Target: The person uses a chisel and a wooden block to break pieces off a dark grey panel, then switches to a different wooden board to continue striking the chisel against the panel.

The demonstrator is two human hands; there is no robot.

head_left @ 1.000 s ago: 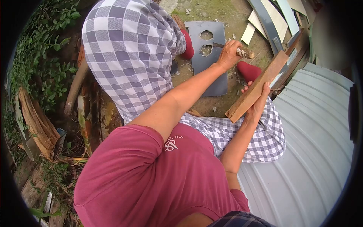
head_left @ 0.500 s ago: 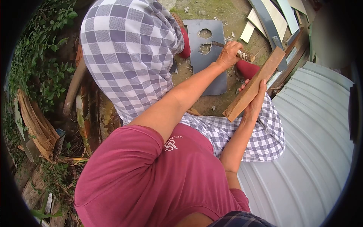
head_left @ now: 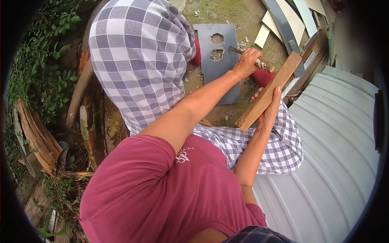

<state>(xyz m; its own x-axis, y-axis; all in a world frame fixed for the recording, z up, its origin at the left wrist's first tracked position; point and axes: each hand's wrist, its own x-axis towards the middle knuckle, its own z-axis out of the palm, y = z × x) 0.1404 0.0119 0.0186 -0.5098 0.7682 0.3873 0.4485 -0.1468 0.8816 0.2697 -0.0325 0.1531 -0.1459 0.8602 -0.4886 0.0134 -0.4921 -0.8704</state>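
Note:
My left hand (head_left: 246,63) is closed around a chisel-like tool (head_left: 265,65), whose wrapped handle end points right. The tool's flat dark blade extends left over the edge of a grey panel (head_left: 221,83). Two jagged holes are in this panel, which lies on the ground, and the blade is near the lower one. A long rectangular wooden block (head_left: 269,91) is held slantwise in my right hand (head_left: 270,108), with the thumb along its near side and fingertips showing on the far side. The block is apart from the tool.
Ribbed light metal sheeting (head_left: 324,137) spreads across the right. Grey and cream strips (head_left: 283,20) are piled at the upper right. Small chips lie around the panel. Split wood (head_left: 38,137) and leafy plants (head_left: 48,60) are at the left. My checkered-covered knees flank the panel.
The view has shifted slightly. My left hand with the tool and my right hand with the block keep nearly the same places and grips.

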